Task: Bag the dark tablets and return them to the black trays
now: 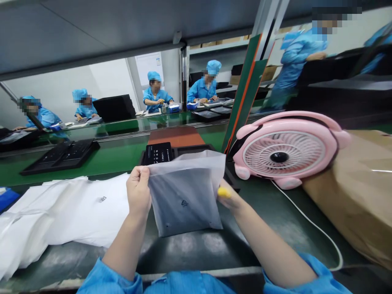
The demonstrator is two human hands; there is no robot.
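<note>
A translucent plastic bag (185,200) with a dark flat panel showing through it is held up in front of me. My left hand (139,190) pinches its upper left corner between thumb and curled fingers. At the bag's right edge, my right hand (228,196) grips it, with something yellow on one finger and the other fingers hidden behind the plastic. Beyond the bag, a black printed card or box (159,152) lies by a black tray (206,148), both partly covered. To the left of my left hand spreads a pile of white plastic bags (88,208).
A pink fan (284,147) stands at the right with its white cord (309,220) across the table. Beside it is a brown paper-like covering (358,192). Black trays (63,154) rest on the green conveyor (122,143). Several people in blue work across the line.
</note>
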